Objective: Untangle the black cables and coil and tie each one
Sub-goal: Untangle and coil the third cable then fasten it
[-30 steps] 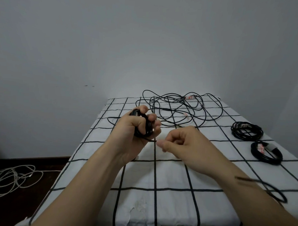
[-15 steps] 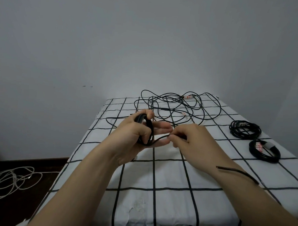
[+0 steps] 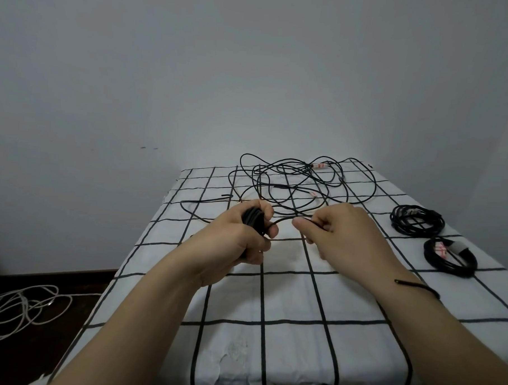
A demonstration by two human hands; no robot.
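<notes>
My left hand point(image 3: 242, 238) grips a small coil of black cable point(image 3: 253, 220) above the middle of the table. A free strand of that cable runs right to my right hand point(image 3: 337, 233), which pinches it between thumb and fingers. Behind both hands a loose tangle of black cables point(image 3: 299, 182) lies spread over the far part of the table. Two coiled black cables sit at the right: one point(image 3: 417, 224) farther back, one point(image 3: 450, 257) nearer with a white and red band.
The table wears a white cloth with a black grid point(image 3: 288, 304). A thin black band point(image 3: 417, 286) circles my right wrist. White cable point(image 3: 18, 307) lies in loops on the dark floor at the lower left. A grey wall stands behind.
My right hand moved from below the coil up and to the right, taking hold of the free strand and drawing it out. My left hand's fingers opened briefly, then closed round the coil again.
</notes>
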